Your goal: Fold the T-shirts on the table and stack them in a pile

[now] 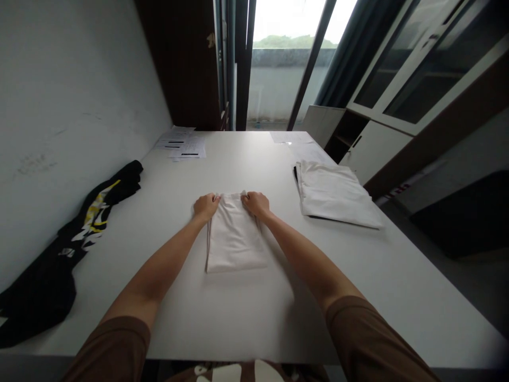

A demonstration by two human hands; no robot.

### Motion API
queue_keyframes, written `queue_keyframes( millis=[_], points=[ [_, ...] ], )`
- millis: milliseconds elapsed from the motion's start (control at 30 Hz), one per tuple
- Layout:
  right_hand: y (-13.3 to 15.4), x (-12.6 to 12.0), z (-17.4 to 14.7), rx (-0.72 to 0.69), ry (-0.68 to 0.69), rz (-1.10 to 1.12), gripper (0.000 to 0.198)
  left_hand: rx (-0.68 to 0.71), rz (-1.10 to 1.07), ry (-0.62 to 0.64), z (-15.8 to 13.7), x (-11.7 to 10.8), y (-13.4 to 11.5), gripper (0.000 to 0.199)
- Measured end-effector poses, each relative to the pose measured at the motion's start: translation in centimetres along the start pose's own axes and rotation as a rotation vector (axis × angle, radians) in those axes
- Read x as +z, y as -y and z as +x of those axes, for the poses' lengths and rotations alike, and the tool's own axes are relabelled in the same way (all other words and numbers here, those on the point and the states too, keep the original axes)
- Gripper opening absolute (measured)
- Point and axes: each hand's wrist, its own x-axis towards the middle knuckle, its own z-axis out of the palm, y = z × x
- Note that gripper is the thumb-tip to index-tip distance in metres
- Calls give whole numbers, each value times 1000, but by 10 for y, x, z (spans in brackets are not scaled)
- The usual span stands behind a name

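A folded white garment (237, 236) lies flat on the white table in front of me, with soft creases across its upper half. My left hand (207, 206) is closed on its far left corner, thumb toward the cloth. At the far right corner my right hand (255, 203) grips the same far edge, fingers curled around the fabric. The near edge of the garment rests straight on the tabletop. Which kind of garment it is, I cannot tell from the folded shape.
On the right of the table (246, 318) sits a folded white cloth stack (336, 193) with a dark layer beneath. A black garment (91, 223) with yellow and white print lies along the left wall. Papers (186, 146) lie at the far left, a cabinet (376, 148) stands right.
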Motion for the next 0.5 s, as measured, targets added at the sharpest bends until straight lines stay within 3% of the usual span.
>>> queue_keyframes(
  millis=[300,500],
  points=[
    [-2,-1,-3,37,-49,-37,53,67,217,-78,-1,-1,1,24],
    [-2,-2,-7,42,-29,-50,53,188,298,-165,-18,-4,-18,20]
  ],
)
